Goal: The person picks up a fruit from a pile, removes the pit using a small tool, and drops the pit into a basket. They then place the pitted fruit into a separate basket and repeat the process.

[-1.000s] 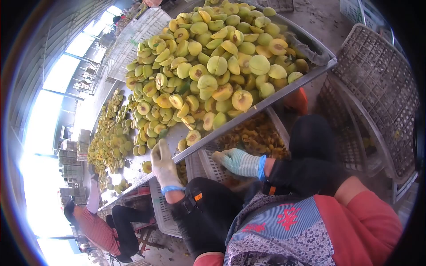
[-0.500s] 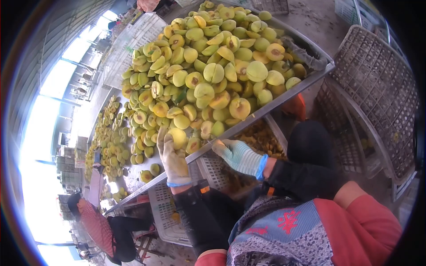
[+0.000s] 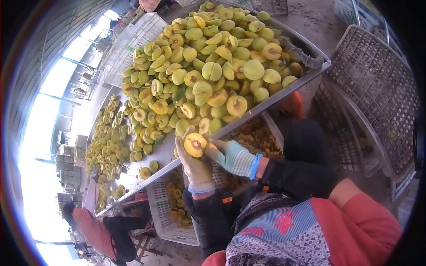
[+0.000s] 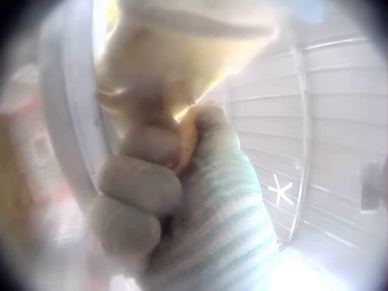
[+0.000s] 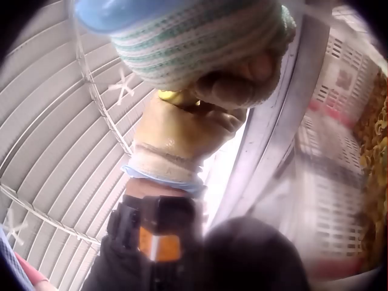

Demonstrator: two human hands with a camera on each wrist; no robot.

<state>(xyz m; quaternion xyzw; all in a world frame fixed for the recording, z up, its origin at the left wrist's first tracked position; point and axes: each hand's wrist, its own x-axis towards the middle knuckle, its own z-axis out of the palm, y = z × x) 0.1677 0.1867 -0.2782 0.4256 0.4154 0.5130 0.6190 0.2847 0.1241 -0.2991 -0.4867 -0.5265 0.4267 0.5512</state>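
My gloved left hand [image 3: 197, 170] holds a halved yellow-green stone fruit [image 3: 194, 145], its cut face and brown centre turned up, just over the table's near edge. Close against it is my right hand [image 3: 237, 158] in a green-striped glove, fingertips right at the fruit's side. In the left wrist view, the right fingers [image 4: 139, 185] are curled and a small orange object [image 4: 188, 136] shows between them and the thumb; its kind cannot be made out. The right wrist view shows both hands meeting, with most of the fruit hidden behind the gloves.
A big heap of fruit halves [image 3: 213, 66] covers the metal-edged table [image 3: 266, 104]. Below are a white crate [image 3: 171, 232] holding fruit pieces and a bin of brownish scraps [image 3: 255, 133]. Stacked crates [image 3: 377, 88] stand at right. Another person [image 3: 95, 230] sits at far left.
The left hand reached up to the heap's edge, took a fruit half and brought it back beside the right hand. The right hand has moved only slightly.
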